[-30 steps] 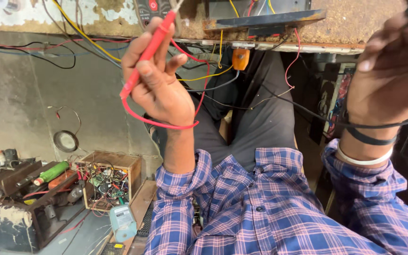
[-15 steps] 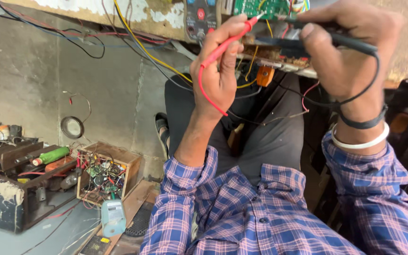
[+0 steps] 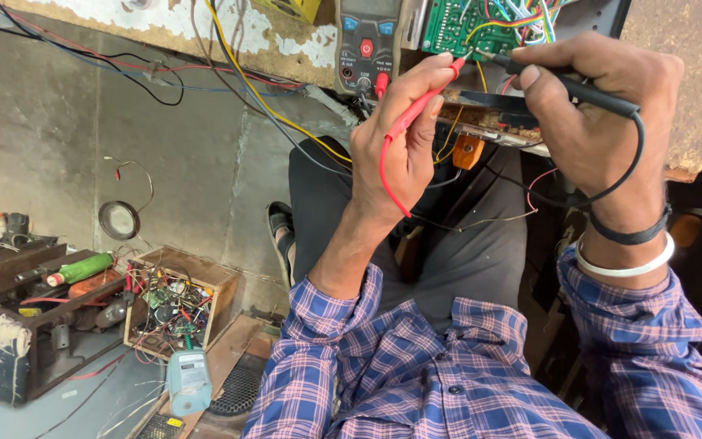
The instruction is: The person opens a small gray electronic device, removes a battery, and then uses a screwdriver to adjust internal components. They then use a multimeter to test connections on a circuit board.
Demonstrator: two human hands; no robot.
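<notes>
1. Up at twelve o'clock, the left hand [image 3: 400,146] has its fingers closed around the red probe [image 3: 418,106], whose tip touches the lower edge of the green circuit board [image 3: 465,28].
2. Just beside it at one o'clock, the right hand [image 3: 603,114] wraps its fingers tight on the black probe [image 3: 566,81]; its tip meets the same board edge, close to the red tip.
3. The multimeter [image 3: 367,41] stands just left of the board, against the bench [image 3: 692,97] edge.
4. Leads loop under both wrists, crowding the gap between hands and lap.
5. At eight o'clock, a wooden box of parts [image 3: 176,301] sits well apart on the floor, with bare concrete between it and the knees.
</notes>
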